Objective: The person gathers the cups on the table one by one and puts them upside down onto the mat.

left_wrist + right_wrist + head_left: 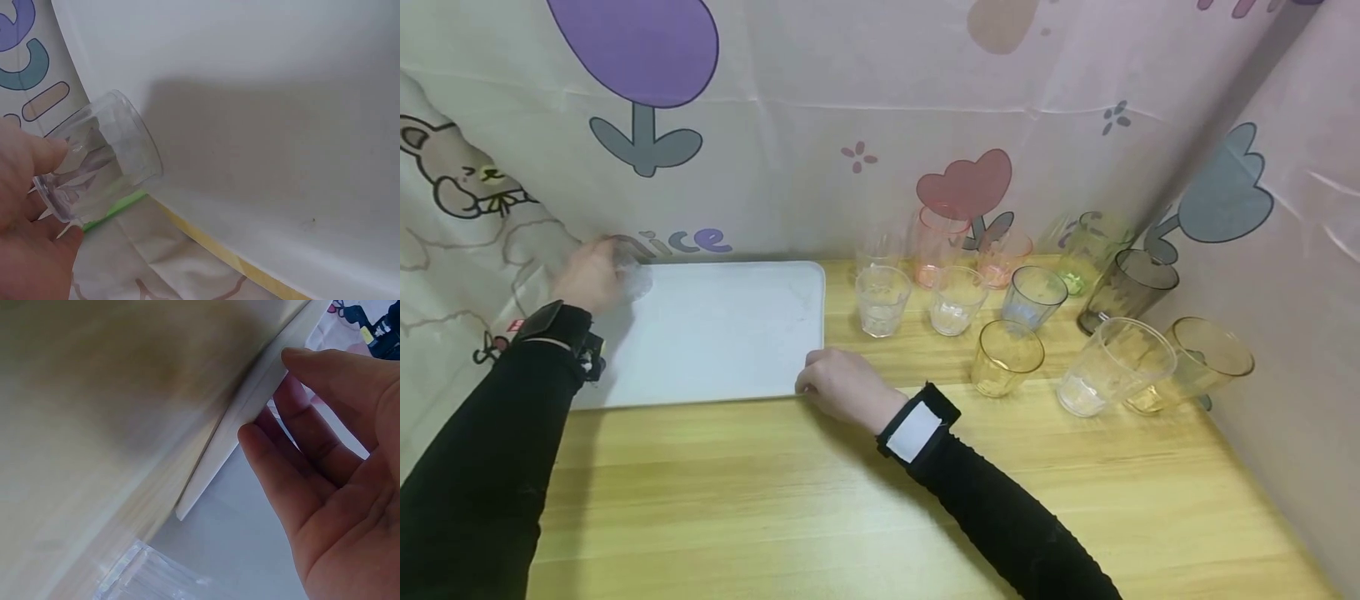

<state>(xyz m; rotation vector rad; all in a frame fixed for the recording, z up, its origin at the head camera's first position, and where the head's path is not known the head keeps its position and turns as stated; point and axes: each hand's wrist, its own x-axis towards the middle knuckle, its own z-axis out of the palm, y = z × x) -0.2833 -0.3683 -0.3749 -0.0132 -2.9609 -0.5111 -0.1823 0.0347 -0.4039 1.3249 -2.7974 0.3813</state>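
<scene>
Black sleeve (475, 467) lying behind left fingers (47, 154), which are pinching a clear glass (134, 144), apparently positioning it; right fingers (272, 465) are gripping the tray (722, 333); lowering seems needed next.

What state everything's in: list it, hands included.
Left hand, gripping
Held clear glass, in that hand
White tray, lying on table
Right hand, touching tray's corner
Left small clear glass, upright
Right small clear glass, upright
Back clear glass, partly hidden
Tall pink glass, upright
Small pink glass, upright
Blue glass, upright
Green glass, upright
Dark glass, upright
Short amber glass, upright
Tall clear glass, upright
Tall amber glass, upright
</scene>
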